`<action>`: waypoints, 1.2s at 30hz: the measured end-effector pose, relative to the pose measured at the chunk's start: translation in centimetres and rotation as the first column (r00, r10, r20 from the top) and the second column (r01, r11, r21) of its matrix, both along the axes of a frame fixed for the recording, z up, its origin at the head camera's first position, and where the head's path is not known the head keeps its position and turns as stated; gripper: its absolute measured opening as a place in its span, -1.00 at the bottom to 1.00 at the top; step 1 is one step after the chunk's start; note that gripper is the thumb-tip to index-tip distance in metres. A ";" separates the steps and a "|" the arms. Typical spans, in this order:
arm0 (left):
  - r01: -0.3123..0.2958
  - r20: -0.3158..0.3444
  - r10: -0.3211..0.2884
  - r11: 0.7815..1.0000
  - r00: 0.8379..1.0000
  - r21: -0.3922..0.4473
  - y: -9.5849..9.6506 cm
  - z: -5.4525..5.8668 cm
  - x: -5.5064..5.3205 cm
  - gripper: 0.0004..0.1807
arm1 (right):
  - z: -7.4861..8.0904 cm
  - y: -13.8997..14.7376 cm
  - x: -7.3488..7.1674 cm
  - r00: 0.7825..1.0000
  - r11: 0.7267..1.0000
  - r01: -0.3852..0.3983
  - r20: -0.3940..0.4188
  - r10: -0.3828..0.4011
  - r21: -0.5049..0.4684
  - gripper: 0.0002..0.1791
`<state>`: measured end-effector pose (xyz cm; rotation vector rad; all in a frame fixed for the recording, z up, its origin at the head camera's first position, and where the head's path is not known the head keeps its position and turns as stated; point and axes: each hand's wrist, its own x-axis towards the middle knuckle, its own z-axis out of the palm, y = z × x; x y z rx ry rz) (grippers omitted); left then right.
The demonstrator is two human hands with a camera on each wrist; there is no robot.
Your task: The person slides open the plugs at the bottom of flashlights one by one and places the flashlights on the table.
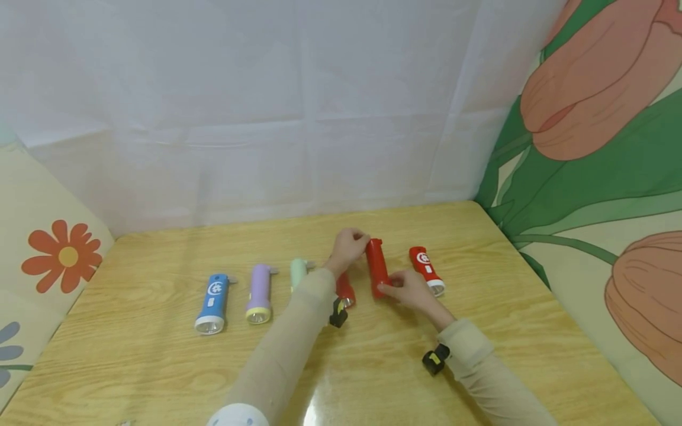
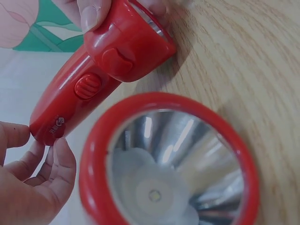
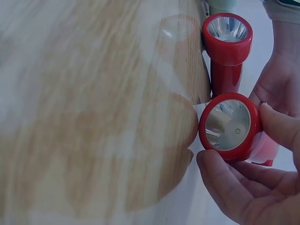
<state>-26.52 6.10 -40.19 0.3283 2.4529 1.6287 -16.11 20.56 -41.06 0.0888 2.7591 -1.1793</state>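
A red flashlight (image 1: 378, 267) lies between my two hands at the middle right of the table, its lens end toward me. At its far tail end, my left hand (image 1: 348, 245) pinches it with thumb and fingers; the left wrist view shows those fingertips (image 2: 64, 157) on the tail. My right hand (image 1: 411, 289) holds the lens end, thumb on one side and fingers on the other, as the right wrist view shows around the lens rim (image 3: 229, 124). Beside it, a second red flashlight (image 1: 345, 290) lies partly hidden by my left arm.
To the right lies a red flashlight with a white rim (image 1: 426, 269). Leftward are a mint green flashlight (image 1: 298, 272), partly covered by my sleeve, a purple one (image 1: 260, 290) and a blue one (image 1: 214, 299). A white cloth (image 1: 266, 118) hangs behind the wooden table (image 1: 133, 355).
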 end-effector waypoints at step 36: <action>0.035 -0.021 -0.033 0.996 0.999 0.082 0.2 2.3 1.1 -0.85 | 0.0 -0.2 -0.2 0.999 0.999 0.020 -0.044 -0.021 -0.036 -0.55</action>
